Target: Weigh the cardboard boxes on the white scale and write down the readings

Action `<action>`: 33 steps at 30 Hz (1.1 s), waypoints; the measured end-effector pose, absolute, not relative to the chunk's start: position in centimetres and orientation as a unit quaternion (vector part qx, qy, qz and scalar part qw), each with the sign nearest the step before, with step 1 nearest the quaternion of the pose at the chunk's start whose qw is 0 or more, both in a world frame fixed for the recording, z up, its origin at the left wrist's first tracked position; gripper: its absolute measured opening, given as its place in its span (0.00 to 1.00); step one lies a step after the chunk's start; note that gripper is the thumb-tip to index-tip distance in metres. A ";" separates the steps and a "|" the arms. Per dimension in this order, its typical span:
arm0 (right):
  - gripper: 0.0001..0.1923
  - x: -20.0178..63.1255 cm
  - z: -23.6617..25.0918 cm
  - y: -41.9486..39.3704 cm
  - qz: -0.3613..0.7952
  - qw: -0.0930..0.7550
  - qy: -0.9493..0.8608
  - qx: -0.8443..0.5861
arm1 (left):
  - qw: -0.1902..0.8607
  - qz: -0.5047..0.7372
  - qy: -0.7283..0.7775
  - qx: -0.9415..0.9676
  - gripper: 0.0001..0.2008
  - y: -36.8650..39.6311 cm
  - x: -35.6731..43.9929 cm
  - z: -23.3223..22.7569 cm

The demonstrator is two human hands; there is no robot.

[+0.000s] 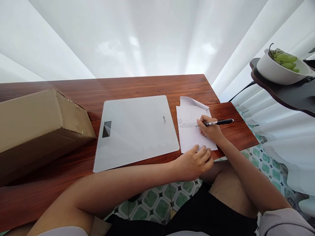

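My right hand (pixel 209 128) is closed round a black pen (pixel 222 122), its tip on the writing paper (pixel 190 137). Rows of small handwriting and a circled note run across the upper half of the sheet. The paper's top flap is folded and curls up at the far edge. My left hand (pixel 194 163) rests at the near edge of the paper, its slightly bent fingers lying on the sheet and apart from each other. Left of the paper, almost touching it, a white bathroom scale (pixel 137 131) with a small dark display lies flat.
A brown cardboard box (pixel 31 121) stands on the wooden table (pixel 147 86) at the left. At the right, a dark shelf (pixel 285 95) carries a white bowl (pixel 278 72) of green grapes (pixel 285 59). White curtains (pixel 147 39) hang behind the table, above a green-patterned tiled floor (pixel 157 200).
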State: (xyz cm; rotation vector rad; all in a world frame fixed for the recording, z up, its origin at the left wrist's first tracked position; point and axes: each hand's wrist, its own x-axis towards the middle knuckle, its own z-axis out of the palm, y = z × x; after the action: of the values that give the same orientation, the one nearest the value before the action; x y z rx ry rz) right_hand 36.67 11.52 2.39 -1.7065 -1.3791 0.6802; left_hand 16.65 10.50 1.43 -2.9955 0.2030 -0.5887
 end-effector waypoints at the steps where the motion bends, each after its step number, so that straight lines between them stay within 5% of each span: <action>1: 0.21 36.7 2.4 11.5 0.268 0.407 -0.550 -0.678 | 0.041 -0.196 0.066 -0.978 0.20 10.5 16.7 1.4; 33: 0.19 36.4 2.6 11.8 0.245 0.396 -0.546 -0.697 | 0.044 -0.190 0.066 -0.979 0.20 10.5 16.6 1.6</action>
State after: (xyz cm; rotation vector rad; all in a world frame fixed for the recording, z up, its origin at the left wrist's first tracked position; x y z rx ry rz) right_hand 36.37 11.78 2.58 -1.7657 -1.3844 0.6214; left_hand 16.63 10.53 1.61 -2.9919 0.2008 -0.5814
